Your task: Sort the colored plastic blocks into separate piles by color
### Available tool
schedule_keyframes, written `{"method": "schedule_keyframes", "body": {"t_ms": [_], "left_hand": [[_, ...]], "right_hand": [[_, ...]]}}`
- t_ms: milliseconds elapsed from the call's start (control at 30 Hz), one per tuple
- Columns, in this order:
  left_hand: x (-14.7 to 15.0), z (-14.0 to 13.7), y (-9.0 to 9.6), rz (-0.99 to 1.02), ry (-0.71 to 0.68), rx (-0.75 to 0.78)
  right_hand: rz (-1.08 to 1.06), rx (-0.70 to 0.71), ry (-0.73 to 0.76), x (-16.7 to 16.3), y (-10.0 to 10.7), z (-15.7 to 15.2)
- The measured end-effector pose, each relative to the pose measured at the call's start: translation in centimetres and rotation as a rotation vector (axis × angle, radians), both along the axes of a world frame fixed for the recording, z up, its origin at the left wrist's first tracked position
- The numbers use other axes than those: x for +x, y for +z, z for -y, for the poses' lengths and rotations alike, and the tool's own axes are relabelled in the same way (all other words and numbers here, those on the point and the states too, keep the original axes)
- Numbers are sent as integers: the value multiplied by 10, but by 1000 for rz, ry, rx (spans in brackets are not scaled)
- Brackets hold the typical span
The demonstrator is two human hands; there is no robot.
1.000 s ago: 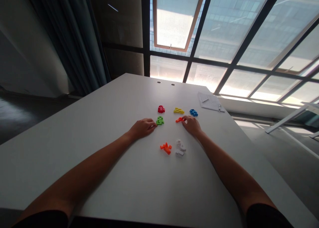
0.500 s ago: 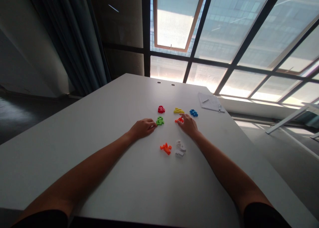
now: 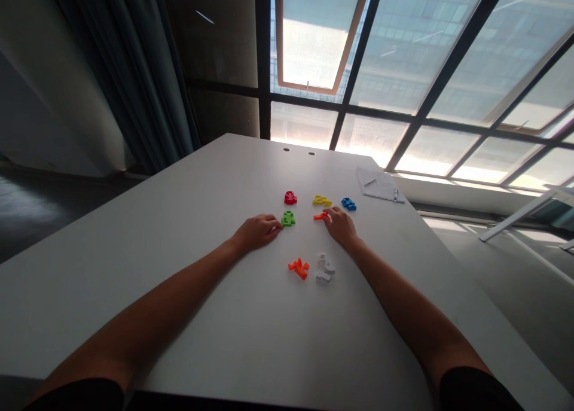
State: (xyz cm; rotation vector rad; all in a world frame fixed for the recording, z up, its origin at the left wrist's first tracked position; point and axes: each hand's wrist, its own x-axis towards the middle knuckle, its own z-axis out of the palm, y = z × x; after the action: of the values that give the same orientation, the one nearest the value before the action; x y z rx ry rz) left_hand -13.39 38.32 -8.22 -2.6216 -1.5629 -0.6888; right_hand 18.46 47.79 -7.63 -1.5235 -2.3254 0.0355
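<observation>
The right hand (image 3: 339, 224) pinches the right end of a red-orange piece (image 3: 320, 216), which juts left from its fingers. The left hand (image 3: 259, 231), loosely curled, has its fingertips at the left edge of a green piece (image 3: 288, 215); whether it grips, I cannot tell. Farther off lie red (image 3: 290, 200), yellow (image 3: 320, 201) and blue (image 3: 348, 204) pieces; nearer, orange pieces (image 3: 301, 272), with white pieces (image 3: 323, 276) to their right.
</observation>
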Motion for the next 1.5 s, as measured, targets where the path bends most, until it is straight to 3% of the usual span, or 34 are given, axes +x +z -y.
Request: {"method": "schedule_keyframes", "body": {"t_ms": [300,400,467,567,700,800,1000,1233,1333,1500], "left_hand": [[-2,1,-1,7,-1,0],[-1,1,-1,9,-1,1],[-1,1,0,10,-5,-2],[0,2,1,17,-11,-3],[-1,2,1,12,-6,1],[-1,2,1,9,-1,-4],[1,1,1,13,-1,-15],[0,1,0,9,0,-3],[0,0,-1,11,-2,-2],[-1,-1,-2,19,-6,-1]], "right_hand": [[-41,20,22,1,12,7],[-33,-103,314,0,31,16],[-18,-310,551,-5,45,28],[-2,-605,758,-21,58,51],[-3,-618,905,-39,55,70],[-12,-535,849,-38,49,63],[44,-304,541,-6,43,25],[59,-197,297,22,40,4],[20,-157,299,28,48,2],[32,-227,431,26,51,4]]}}
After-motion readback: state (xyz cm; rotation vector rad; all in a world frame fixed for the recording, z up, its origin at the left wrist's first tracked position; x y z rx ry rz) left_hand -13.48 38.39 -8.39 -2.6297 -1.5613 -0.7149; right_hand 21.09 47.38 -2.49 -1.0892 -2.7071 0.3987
